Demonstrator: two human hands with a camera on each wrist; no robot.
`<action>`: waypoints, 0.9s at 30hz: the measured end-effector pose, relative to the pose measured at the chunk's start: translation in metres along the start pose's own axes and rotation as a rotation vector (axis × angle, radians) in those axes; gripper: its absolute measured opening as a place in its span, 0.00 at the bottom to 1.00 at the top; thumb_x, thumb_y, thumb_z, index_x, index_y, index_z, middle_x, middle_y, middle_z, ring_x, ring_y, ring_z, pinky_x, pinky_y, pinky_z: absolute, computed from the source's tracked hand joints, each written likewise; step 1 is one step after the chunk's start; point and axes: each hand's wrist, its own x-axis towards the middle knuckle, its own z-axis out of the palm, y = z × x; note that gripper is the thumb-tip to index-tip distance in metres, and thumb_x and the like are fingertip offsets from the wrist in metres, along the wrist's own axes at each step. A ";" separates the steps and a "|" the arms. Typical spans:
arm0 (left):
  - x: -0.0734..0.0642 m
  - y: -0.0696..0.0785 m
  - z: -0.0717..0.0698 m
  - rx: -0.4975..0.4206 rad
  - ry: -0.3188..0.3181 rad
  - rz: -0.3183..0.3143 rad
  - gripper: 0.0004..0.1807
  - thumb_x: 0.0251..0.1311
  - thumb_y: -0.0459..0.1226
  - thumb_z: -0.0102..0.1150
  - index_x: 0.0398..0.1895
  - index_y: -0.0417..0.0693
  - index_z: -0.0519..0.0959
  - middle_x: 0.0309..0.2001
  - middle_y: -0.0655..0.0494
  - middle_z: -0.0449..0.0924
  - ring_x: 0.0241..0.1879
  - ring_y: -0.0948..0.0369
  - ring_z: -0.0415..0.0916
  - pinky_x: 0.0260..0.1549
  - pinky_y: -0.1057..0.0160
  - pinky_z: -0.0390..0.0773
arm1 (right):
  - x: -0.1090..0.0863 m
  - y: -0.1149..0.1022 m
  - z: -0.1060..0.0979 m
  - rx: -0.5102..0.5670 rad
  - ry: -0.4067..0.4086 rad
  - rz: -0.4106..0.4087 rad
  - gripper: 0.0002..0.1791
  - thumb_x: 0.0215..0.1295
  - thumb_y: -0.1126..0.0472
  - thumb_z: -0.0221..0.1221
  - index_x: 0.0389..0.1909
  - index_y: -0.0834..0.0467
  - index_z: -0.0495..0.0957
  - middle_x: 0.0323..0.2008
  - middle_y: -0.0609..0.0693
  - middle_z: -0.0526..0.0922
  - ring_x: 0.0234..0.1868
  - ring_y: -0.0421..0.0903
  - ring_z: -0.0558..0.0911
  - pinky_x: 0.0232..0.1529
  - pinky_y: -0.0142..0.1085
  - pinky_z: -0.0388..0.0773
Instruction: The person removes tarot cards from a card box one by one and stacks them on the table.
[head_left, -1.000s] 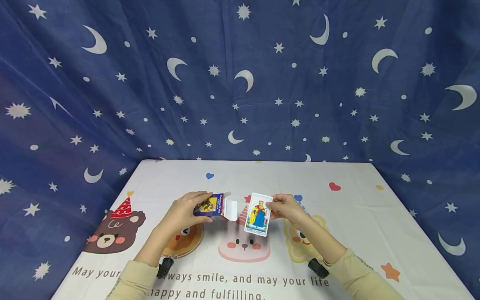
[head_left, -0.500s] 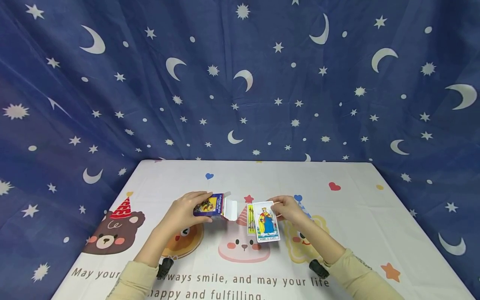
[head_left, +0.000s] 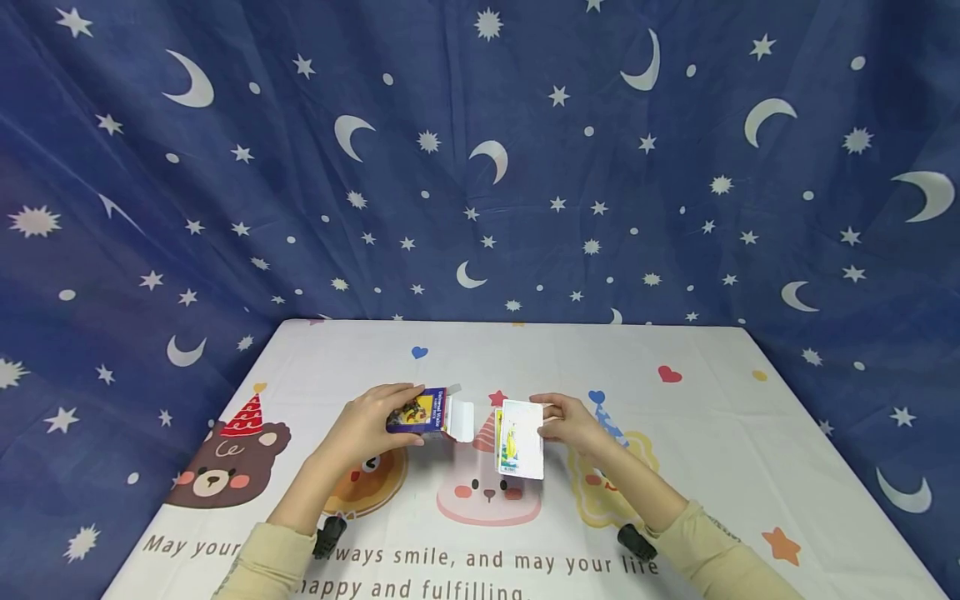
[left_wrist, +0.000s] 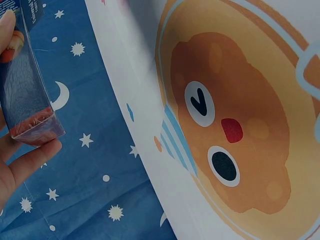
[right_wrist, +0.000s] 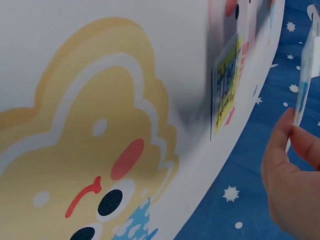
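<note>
On the left, my left hand (head_left: 367, 429) grips a blue tarot card box (head_left: 416, 414), thumb and fingers on opposite sides. Its white end flap (head_left: 462, 422) stands open toward the right. The left wrist view shows the box's clear plastic wrap (left_wrist: 27, 92). My right hand (head_left: 573, 427) pinches a white-bordered tarot card (head_left: 527, 440) by its right edge, above the table; glare washes out much of its picture. Beneath and partly hidden by it lies a yellow tarot card (right_wrist: 226, 85) on the tablecloth. Whether more cards lie under that one, I cannot tell.
A white tablecloth (head_left: 420, 550) printed with cartoon animals, hearts and lettering covers the table. Behind its far edge hangs a blue curtain (head_left: 480, 250) with moons and stars. Each wrist wears a small black camera (head_left: 330, 536).
The card in my right hand came away from the box side, swung right, then tilted back left, so its face catches glare. A yellow card has appeared on the table. The left hand has stayed put.
</note>
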 end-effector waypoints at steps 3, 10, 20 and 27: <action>-0.001 0.000 0.000 -0.003 -0.002 0.000 0.42 0.41 0.55 0.71 0.63 0.54 0.71 0.61 0.50 0.73 0.60 0.48 0.70 0.55 0.41 0.72 | 0.000 0.003 0.001 0.021 0.009 -0.022 0.29 0.55 0.79 0.55 0.61 0.72 0.65 0.33 0.54 0.79 0.32 0.39 0.79 0.41 0.37 0.83; 0.000 0.000 0.000 0.004 -0.002 0.004 0.43 0.40 0.55 0.71 0.63 0.54 0.71 0.61 0.49 0.74 0.60 0.48 0.71 0.56 0.44 0.73 | -0.002 0.004 0.002 -0.013 0.103 0.053 0.21 0.60 0.73 0.57 0.56 0.70 0.72 0.26 0.49 0.82 0.27 0.38 0.79 0.33 0.32 0.82; 0.000 0.000 0.000 -0.001 -0.004 0.006 0.42 0.40 0.53 0.72 0.63 0.53 0.71 0.61 0.49 0.74 0.60 0.47 0.71 0.56 0.43 0.73 | -0.005 0.007 0.003 -0.070 0.077 0.138 0.11 0.63 0.70 0.54 0.43 0.72 0.75 0.27 0.51 0.78 0.24 0.39 0.73 0.24 0.27 0.74; -0.001 0.000 -0.001 0.003 -0.003 0.009 0.43 0.40 0.55 0.71 0.63 0.53 0.71 0.60 0.48 0.74 0.60 0.47 0.71 0.55 0.43 0.73 | -0.003 0.011 0.003 -0.027 0.017 0.084 0.11 0.63 0.71 0.52 0.45 0.73 0.71 0.19 0.47 0.75 0.18 0.36 0.72 0.20 0.25 0.74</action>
